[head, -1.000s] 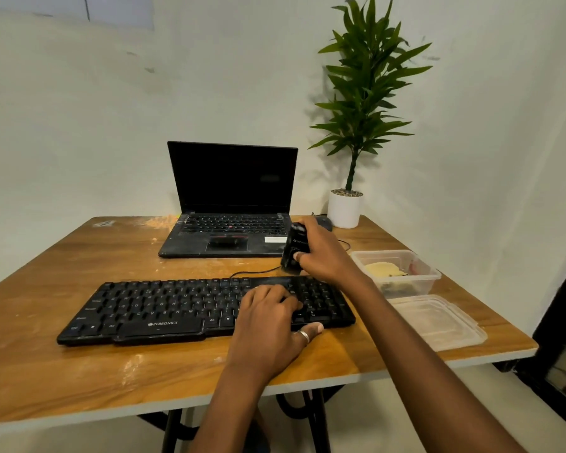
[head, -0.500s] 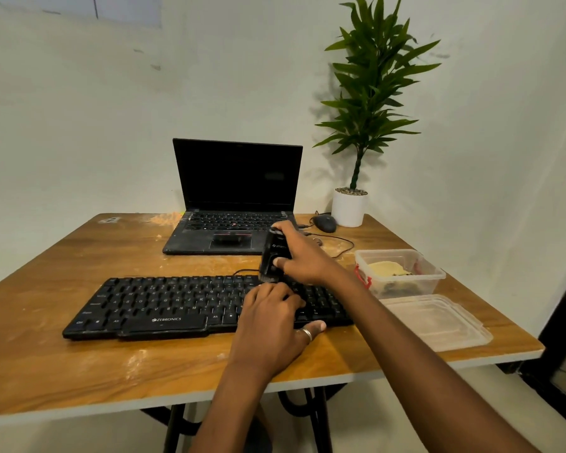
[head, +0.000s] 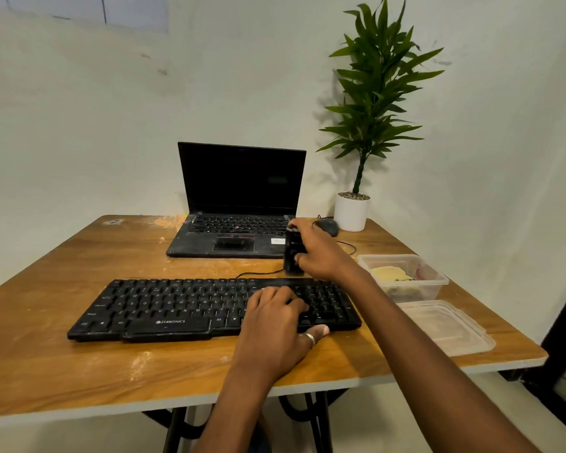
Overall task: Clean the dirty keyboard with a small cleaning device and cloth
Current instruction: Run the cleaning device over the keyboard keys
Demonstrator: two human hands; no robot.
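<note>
1. Your right hand (head: pixel 321 253) wraps the black cleaner (head: pixel 293 253), held upright just behind the keyboard (head: pixel 183 305), near its right end.
2. Your left hand (head: pixel 275 325) lies flat on the right-hand keys, gripping nothing — press down to steady the board.
3. Lower the nozzle onto the keys — sweep slowly, row by row.

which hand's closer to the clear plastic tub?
Right. The right hand grips the black cleaning device just left of the clear plastic tub; the left hand rests on the black keyboard, farther off.
</note>
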